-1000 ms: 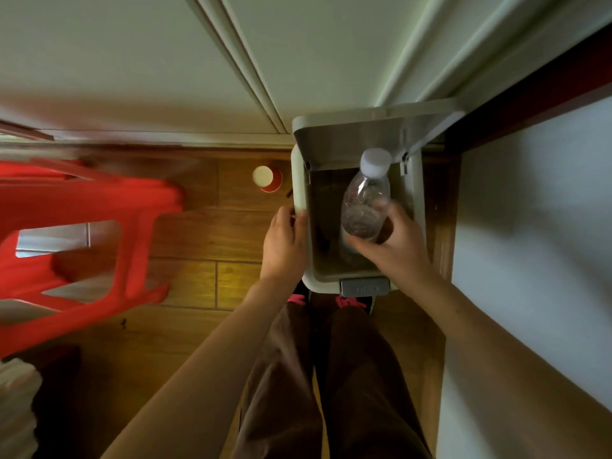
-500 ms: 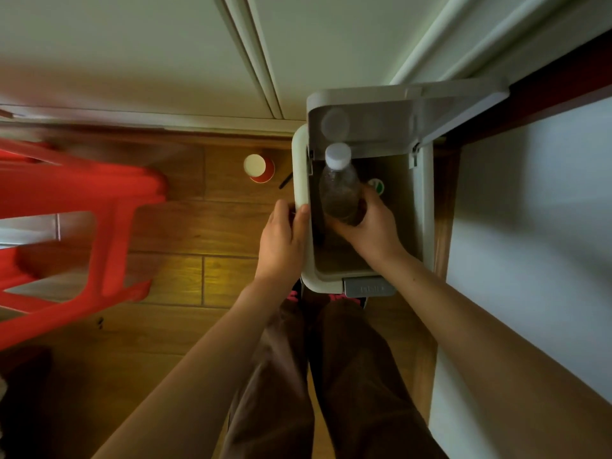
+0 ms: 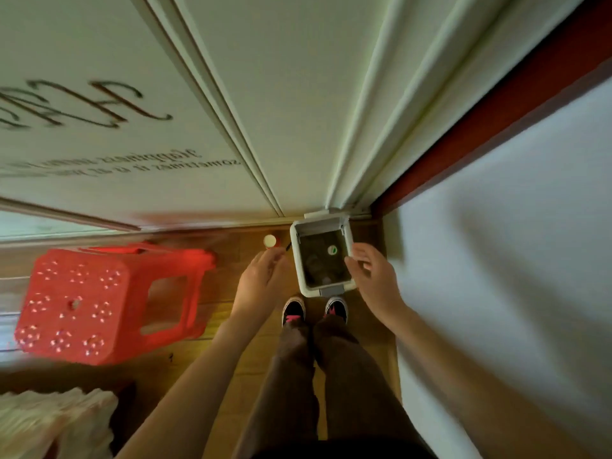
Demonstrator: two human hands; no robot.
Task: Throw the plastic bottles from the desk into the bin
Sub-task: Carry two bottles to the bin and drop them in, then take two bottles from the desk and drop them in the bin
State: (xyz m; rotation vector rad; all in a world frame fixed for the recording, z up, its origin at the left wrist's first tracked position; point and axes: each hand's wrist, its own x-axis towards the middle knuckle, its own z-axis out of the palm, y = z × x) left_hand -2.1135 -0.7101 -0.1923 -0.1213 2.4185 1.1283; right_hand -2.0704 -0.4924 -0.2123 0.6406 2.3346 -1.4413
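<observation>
both hands are empty from where i sit. my left hand (image 3: 261, 276) hangs loose beside the bin (image 3: 298, 260), fingers relaxed and apart from its wall. my right hand (image 3: 371, 276) spreads open over the bin's right rim. inside the bin, lid up, i make out a dim plastic bottle (image 3: 314, 263) lying in the dark, near a white-and-green cap (image 3: 332, 250). a red stool (image 3: 106, 303) stands well to the left, a small red cup (image 3: 271, 241) just beside the bin.
</observation>
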